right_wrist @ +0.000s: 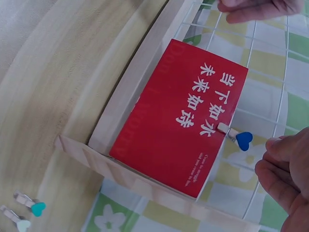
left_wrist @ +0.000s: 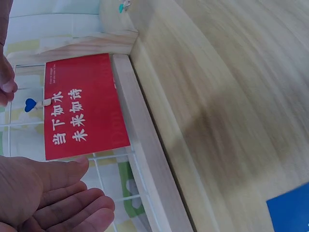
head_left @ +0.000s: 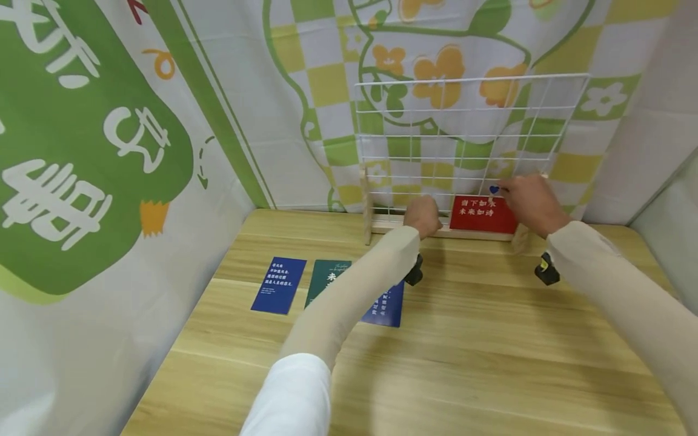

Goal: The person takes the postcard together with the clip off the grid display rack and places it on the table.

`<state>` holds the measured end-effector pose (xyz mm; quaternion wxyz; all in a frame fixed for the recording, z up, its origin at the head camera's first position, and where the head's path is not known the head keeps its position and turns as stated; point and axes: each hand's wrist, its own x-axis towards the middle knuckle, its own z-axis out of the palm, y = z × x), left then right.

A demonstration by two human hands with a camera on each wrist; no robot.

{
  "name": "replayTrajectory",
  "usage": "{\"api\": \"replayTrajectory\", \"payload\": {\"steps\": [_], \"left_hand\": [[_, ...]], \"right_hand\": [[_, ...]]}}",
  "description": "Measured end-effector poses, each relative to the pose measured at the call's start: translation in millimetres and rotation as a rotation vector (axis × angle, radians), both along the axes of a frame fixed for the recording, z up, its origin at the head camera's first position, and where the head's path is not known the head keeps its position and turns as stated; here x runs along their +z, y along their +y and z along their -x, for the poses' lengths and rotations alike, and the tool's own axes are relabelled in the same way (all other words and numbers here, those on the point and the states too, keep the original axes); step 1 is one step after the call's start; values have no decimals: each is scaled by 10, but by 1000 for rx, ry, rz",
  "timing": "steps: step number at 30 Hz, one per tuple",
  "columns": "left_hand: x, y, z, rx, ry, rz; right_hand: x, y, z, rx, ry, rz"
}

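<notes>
A red card (head_left: pixel 480 219) with white writing stands against a white wire grid (head_left: pixel 469 79) on a wooden base (left_wrist: pixel 142 130). At its top edge sits a small wooden clothespin (right_wrist: pixel 233 136) with a blue heart, fastened on the card and grid. My right hand (head_left: pixel 534 203) is just beside the heart, thumb and index finger close together, with a gap between them and the clothespin in both wrist views. By the card's left edge is my left hand (head_left: pixel 422 215), its fingers loosely extended and nothing held in them.
On the table's left lie a blue card (head_left: pixel 279 286), a green card (head_left: pixel 326 280) and another blue card (head_left: pixel 389 310), the last two partly covered by my left arm. A teal heart clothespin (right_wrist: pixel 34 206) and a pale one (right_wrist: pixel 19 223) lie beyond the rack's right foot.
</notes>
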<state>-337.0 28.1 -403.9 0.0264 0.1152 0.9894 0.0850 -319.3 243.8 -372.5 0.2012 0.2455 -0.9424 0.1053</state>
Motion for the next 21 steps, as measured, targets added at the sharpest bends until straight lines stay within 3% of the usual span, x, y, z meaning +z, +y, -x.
{"api": "replayTrajectory", "payload": {"steps": [8, 16, 21], "left_hand": [[30, 63, 95, 13, -18, -51], [60, 155, 114, 54, -7, -51], [2, 246, 94, 111, -15, -54]], "right_hand": [[-45, -107, 80, -5, -35, -130], [-104, -146, 121, -6, -58, -137], [-159, -164, 156, -34, -84, -102]]}}
